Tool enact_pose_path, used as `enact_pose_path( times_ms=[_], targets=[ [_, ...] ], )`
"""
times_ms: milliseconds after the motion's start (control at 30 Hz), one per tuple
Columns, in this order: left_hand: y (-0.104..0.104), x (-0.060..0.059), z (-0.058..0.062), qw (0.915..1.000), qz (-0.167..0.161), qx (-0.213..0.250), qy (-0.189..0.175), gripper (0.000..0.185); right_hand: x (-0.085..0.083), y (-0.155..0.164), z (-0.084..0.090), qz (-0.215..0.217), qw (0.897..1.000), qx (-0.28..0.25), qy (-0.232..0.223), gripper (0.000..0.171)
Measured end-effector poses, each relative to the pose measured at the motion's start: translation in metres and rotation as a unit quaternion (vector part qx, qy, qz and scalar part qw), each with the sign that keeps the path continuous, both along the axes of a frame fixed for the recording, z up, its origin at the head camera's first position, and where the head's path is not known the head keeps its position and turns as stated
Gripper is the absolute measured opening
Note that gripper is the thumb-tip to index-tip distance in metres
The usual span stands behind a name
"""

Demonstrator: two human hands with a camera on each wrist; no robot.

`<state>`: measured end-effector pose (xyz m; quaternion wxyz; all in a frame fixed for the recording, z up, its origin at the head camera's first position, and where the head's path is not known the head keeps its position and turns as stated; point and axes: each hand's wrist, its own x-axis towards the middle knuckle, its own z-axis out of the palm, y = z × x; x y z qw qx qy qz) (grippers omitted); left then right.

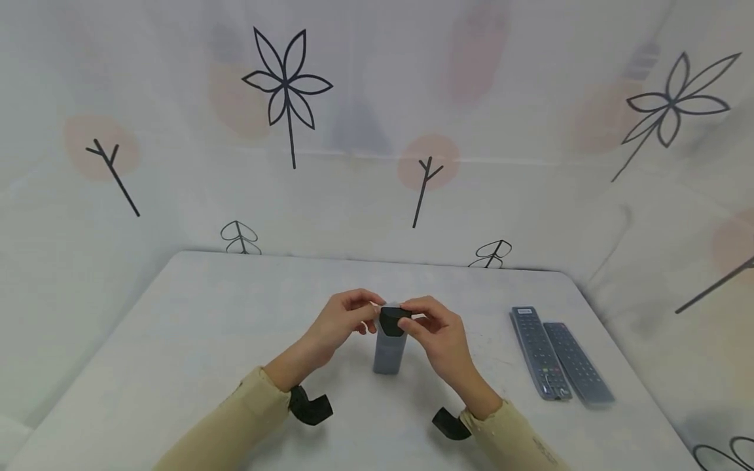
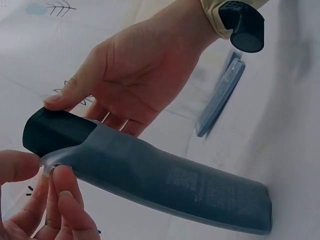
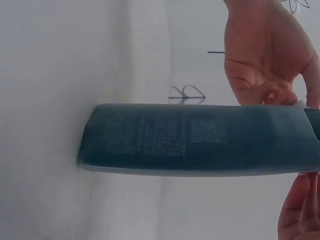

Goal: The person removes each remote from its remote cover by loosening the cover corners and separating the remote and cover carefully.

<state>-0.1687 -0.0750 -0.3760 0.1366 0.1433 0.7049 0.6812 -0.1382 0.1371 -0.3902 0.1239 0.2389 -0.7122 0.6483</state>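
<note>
A remote control (image 1: 393, 322) stands on end on the table, its bare upper end black. A translucent protective cover (image 2: 165, 175) encloses its lower part, and printed text shows through. My left hand (image 1: 338, 320) pinches the cover's open edge, with thumb and fingertips at its pulled-out corner in the left wrist view. On the opposite side, my right hand (image 1: 442, 337) holds the remote's upper end between thumb and fingers. In the right wrist view the left hand (image 3: 270, 55) is above the cover, and the right hand's fingers (image 3: 295, 205) are below, partly out of frame.
Two more remotes in translucent covers lie side by side on the right: a longer remote (image 1: 538, 353) and a second one (image 1: 577, 363). The white table (image 1: 235, 307) ends at a patterned cloth backdrop (image 1: 353, 196). Black wrist cameras (image 1: 310, 409) are at both sleeves.
</note>
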Motion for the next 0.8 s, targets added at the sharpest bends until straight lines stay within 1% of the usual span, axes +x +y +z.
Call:
enact_pose_path(
  times_ms=[133, 200, 267, 333, 400, 467, 600, 800],
  targets=[
    [-0.002, -0.001, -0.001, 0.9998, -0.011, 0.008, -0.013, 0.031, 0.001, 0.002, 0.001, -0.005, 1.000, 0.009, 0.002, 0.030],
    [-0.003, 0.000, -0.002, 0.9999, -0.013, 0.005, -0.010, 0.034, 0.001, 0.003, 0.001, -0.003, 1.000, 0.014, 0.001, 0.032],
    [-0.004, 0.002, -0.002, 0.9999, -0.011, -0.001, 0.005, 0.035, 0.002, 0.004, 0.002, -0.002, 1.000, 0.025, -0.001, 0.032],
    [-0.005, 0.004, -0.003, 0.9996, -0.005, -0.007, 0.027, 0.034, 0.003, 0.006, 0.003, -0.004, 0.999, 0.035, -0.002, 0.033],
    [-0.005, 0.006, -0.002, 0.9985, 0.007, -0.015, 0.052, 0.029, 0.005, 0.007, 0.003, -0.011, 0.999, 0.045, -0.003, 0.035],
    [-0.005, 0.009, -0.001, 0.9973, 0.018, -0.018, 0.069, 0.025, 0.007, 0.009, 0.002, -0.022, 0.998, 0.054, -0.007, 0.037],
    [-0.003, 0.015, 0.002, 0.9959, 0.030, -0.022, 0.082, 0.019, 0.009, 0.012, 0.000, -0.044, 0.997, 0.062, -0.034, 0.036],
    [-0.006, 0.018, 0.004, 0.9946, 0.026, -0.022, 0.098, 0.024, 0.011, 0.013, 0.005, -0.059, 0.992, 0.062, -0.090, 0.030]
  ],
)
